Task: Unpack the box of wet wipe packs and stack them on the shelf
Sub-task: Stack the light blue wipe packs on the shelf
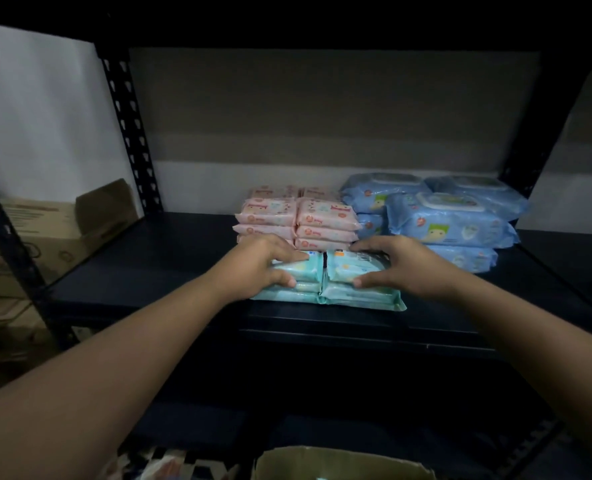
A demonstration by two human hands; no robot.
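Left hand (pixel 265 263) and right hand (pixel 396 263) each clamp a top green pack (pixel 325 282), squaring twin stacks near the shelf (pixel 149 271) edge, just in front of pink packs (pixel 298 216); blue packs (pixel 450 216) sit right; box (pixel 339 462) below.

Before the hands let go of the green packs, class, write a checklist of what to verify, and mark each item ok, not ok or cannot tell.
1. Left hand grips the left green packs: ok.
2. Right hand grips the right green packs: ok.
3. Green packs rest on the shelf, near its front edge: ok.
4. Two green piles sit level with each other: ok.
5. Green packs touch the pink packs behind: cannot tell.
6. More packs wait in the box below: cannot tell.
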